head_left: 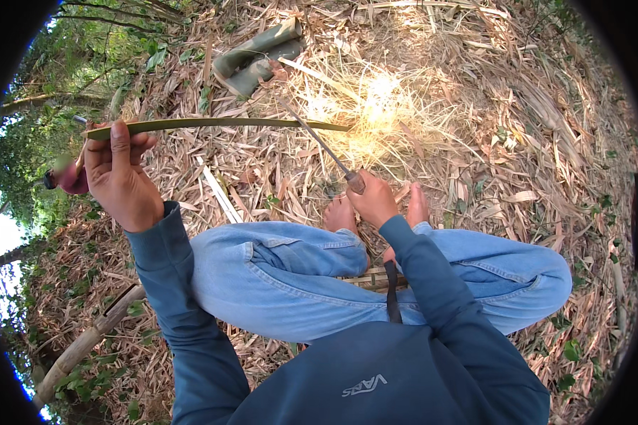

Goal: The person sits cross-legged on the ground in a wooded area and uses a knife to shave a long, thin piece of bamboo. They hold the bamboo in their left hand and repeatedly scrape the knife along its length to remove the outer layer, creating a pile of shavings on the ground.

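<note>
My left hand (124,173), raised at the left, pinches one end of a long green bamboo strip (213,122) between thumb and fingers. The strip runs to the right, nearly level, and its far end lies over a heap of pale shavings. My right hand (373,202) is closed around the handle of a knife (324,145) in front of my bare feet. Its thin blade points up and to the left, and its upper part crosses the strip in this view; whether they touch I cannot tell.
Pale shavings (347,99) are heaped ahead of my feet. Two green bamboo sections or boot-like tubes (259,55) lie beyond, on dry leaves. White split strips (220,191) rest near my left knee. A pole (85,347) lies lower left; another person (71,173) is at far left.
</note>
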Motion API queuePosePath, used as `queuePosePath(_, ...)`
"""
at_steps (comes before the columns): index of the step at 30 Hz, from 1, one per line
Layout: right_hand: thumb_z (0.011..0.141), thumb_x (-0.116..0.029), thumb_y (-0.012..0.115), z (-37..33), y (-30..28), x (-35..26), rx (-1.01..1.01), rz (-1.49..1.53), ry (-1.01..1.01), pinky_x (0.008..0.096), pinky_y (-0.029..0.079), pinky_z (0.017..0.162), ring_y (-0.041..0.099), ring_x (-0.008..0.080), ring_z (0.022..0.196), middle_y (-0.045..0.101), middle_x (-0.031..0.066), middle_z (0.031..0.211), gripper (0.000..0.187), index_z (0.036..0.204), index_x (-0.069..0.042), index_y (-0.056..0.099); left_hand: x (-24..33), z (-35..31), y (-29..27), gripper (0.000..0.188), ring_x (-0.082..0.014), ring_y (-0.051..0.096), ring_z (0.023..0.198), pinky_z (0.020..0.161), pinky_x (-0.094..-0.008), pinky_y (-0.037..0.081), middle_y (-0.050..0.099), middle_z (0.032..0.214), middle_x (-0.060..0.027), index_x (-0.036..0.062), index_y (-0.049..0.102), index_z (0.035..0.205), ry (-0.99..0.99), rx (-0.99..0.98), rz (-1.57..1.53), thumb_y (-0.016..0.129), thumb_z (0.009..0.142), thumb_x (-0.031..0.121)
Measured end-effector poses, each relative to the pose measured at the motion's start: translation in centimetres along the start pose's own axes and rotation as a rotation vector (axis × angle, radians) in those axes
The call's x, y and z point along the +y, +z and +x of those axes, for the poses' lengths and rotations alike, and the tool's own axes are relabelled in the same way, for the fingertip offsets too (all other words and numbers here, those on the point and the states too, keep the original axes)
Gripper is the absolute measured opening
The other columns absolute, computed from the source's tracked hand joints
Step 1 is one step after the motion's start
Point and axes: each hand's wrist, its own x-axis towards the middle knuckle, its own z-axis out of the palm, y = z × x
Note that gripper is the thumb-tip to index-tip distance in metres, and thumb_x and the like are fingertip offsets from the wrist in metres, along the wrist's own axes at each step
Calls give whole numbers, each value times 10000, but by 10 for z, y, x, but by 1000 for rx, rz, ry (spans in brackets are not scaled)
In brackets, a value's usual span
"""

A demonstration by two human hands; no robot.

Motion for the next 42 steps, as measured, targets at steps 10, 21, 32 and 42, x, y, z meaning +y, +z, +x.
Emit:
queuePosePath(10, 804, -330, 663, 16, -7, 27, -288, 414, 624, 376, 498, 648, 637, 239, 676, 627, 139, 683, 367, 839, 33, 616, -3, 3, -3, 135, -160, 647, 679, 611, -259, 581, 656, 919, -156, -18, 574, 964, -63, 51, -21, 584, 905, 103)
queuePosePath(21, 749, -230, 640, -11, -30, -89, -111, 186, -71, 394, 480, 560, 617, 328, 598, 613, 155, 638, 194, 812, -48, 615, -5, 2, -16, 185, -153, 645, 737, 646, -255, 566, 648, 970, -166, 0, 575, 1048, -79, -115, -89, 557, 922, 134)
queuePosePath(32, 751, -210, 643, -5, -12, -34, -12, 71, 141, 407, 478, 628, 635, 316, 706, 639, 183, 756, 231, 886, -24, 634, -5, 2, -12, 150, -148, 651, 709, 639, -245, 572, 655, 919, -156, -2, 582, 998, -89, -23, -69, 572, 913, 121)
queuePosePath(42, 796, -254, 600, 8, -6, 8, -23, -91, 134, 445, 492, 692, 630, 378, 754, 638, 210, 759, 251, 925, -42, 637, -10, 5, -12, 152, -140, 641, 700, 620, -239, 568, 651, 919, -150, 2, 578, 991, -68, -5, -59, 569, 917, 136)
